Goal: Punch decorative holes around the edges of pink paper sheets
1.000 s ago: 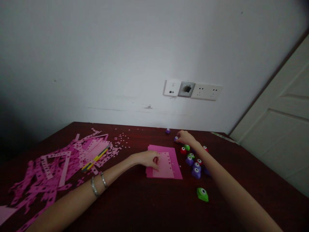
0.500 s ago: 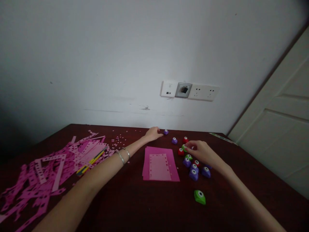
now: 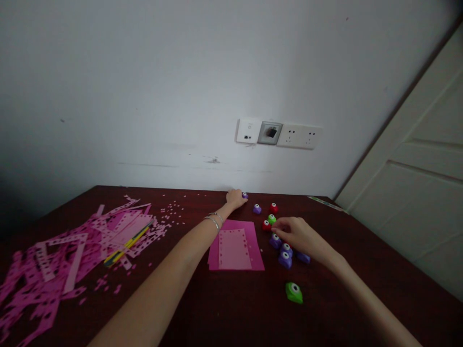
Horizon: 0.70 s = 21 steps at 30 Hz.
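Dark reddish-brown table [image 3: 318, 313] against a pale wall [image 3: 162, 96] with sockets [image 3: 299, 136], white door [image 3: 423, 178] at the right. Near the table's back edge, the left hand [image 3: 237, 197] has its fingers touching a purple eye-topped piece [image 3: 245, 195]; I can't tell if it grips. The right hand [image 3: 294, 231] holds thumb and fingers close together just beside the green eye-topped piece [image 3: 272, 219], anything between them hidden
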Tool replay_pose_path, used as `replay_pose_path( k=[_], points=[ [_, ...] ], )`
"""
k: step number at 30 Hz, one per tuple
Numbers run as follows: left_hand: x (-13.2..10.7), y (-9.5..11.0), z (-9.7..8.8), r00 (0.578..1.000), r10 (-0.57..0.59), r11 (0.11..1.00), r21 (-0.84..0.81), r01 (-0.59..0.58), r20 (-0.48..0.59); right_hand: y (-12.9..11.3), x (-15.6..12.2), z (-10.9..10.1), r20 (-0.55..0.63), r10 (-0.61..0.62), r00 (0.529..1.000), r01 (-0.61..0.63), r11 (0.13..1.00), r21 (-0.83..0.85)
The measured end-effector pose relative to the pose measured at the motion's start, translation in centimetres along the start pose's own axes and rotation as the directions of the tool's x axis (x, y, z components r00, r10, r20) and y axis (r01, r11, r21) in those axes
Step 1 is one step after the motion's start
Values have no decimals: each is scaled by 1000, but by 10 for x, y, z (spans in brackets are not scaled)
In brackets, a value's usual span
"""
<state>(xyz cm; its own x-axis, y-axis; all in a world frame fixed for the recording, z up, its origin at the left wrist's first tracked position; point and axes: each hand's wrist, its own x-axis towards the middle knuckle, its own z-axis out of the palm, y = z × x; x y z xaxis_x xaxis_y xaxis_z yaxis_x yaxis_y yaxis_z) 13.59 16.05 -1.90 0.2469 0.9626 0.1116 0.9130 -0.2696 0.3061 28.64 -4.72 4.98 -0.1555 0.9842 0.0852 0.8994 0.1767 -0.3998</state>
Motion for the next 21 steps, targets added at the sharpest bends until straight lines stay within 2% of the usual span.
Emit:
replay_pose_path(
  k=[7,11,17,21],
  points=[
    [-2,3,1,1000,-17,1000,-18,17,-17,-2,-1,-3,11,7,1000,-7,1000,5],
    [-5,0,-9,999,-9,999,-47,7,-37,0,0,-3,13,7,1000,-7,1000,4],
    [-10,-13,-53,993,61,989,-131,-74,-97,0,1,-5,9,-2,1000,1,1000,23],
    [-29,-27,-89,983,138,967,-198,-160,-123,-3,0,-9,6,-13,1000,12,1000,27]
  ],
)
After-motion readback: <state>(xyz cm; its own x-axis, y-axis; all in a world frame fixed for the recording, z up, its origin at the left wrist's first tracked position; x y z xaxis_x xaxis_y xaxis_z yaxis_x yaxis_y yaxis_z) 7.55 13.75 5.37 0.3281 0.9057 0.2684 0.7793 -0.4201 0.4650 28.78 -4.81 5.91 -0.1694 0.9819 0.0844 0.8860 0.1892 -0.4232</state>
